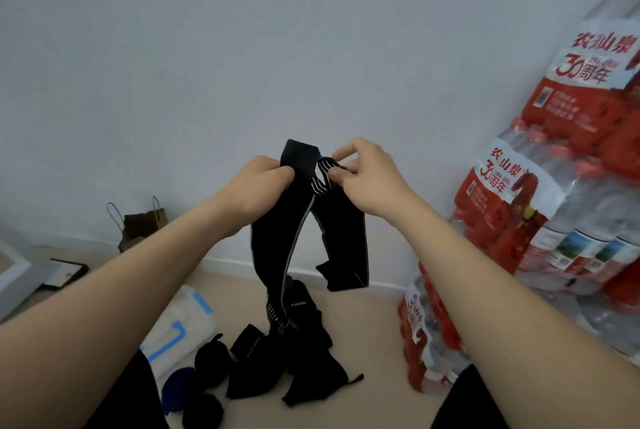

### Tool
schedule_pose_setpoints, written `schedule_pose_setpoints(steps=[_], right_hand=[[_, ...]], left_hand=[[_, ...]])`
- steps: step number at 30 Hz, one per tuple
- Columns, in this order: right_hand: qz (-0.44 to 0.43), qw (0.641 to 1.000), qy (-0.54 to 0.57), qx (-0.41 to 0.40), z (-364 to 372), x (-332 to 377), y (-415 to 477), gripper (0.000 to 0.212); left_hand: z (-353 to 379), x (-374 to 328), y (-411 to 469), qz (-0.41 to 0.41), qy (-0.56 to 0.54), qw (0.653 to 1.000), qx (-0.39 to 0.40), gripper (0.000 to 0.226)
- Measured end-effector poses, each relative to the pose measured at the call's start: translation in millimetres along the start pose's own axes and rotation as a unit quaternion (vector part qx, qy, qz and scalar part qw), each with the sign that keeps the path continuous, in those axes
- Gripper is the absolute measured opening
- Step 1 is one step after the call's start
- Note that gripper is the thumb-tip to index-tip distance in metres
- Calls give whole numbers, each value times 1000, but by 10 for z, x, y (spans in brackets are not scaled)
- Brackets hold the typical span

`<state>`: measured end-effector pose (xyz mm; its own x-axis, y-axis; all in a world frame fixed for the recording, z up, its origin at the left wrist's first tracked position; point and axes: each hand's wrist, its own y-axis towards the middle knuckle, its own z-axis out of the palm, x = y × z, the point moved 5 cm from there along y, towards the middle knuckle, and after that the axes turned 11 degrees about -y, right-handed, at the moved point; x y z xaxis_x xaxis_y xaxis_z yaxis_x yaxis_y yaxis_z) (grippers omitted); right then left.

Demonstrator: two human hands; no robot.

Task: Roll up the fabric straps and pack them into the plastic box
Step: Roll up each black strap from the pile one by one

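Pinching the striped end of the black strap (270, 248) at mid-frame with my right hand (367, 176), left hand (258, 184) gripping its fold; best roll tightly, edges aligned.

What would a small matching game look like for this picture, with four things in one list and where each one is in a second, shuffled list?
Things:
1. black strap
2. plastic box
3. paper bag
4. packs of water bottles

Places:
A. stacked at the right, by the wall
B. pinched between the left hand and the right hand, hanging down
C. on the floor beside the pile of straps
D. against the wall at the left

Pairs: 1-B, 2-C, 3-D, 4-A
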<state>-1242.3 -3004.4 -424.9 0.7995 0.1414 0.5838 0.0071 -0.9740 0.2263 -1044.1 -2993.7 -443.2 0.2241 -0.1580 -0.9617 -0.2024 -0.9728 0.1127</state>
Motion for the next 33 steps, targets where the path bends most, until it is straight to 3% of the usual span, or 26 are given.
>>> schedule_pose_setpoints(steps=[3,6,9,11,14,19,21,26,28,30,33], right_hand=[[-9,999,16,-31,182,-41,60,16],[15,996,91,-9,324,-46,156,15],[80,958,258,98,546,-105,234,21],[69,930,295,208,710,-167,248,28],[41,915,233,327,919,-351,204,30],[73,900,-6,429,1157,-788,169,31],[84,916,-36,390,1137,-866,263,32],[93,973,43,206,916,-859,559,19],[82,978,63,183,859,-807,586,17],[87,974,109,178,827,-751,573,18],[118,959,206,157,808,-692,556,16]], left_hand=[[40,176,68,-30,-28,999,27,18],[49,239,188,-44,-64,997,29,25],[1,330,320,-50,-91,995,1,30],[-25,417,399,-55,-124,991,-19,32],[-95,476,492,-62,-195,976,-74,29],[-348,513,590,-84,-228,955,-170,12],[-410,525,590,-93,-170,966,-173,8],[-415,680,581,-142,41,981,-127,16],[-409,655,583,-100,162,973,-134,13],[-369,596,597,-13,259,956,-137,26],[-313,541,559,30,235,964,-121,28]])
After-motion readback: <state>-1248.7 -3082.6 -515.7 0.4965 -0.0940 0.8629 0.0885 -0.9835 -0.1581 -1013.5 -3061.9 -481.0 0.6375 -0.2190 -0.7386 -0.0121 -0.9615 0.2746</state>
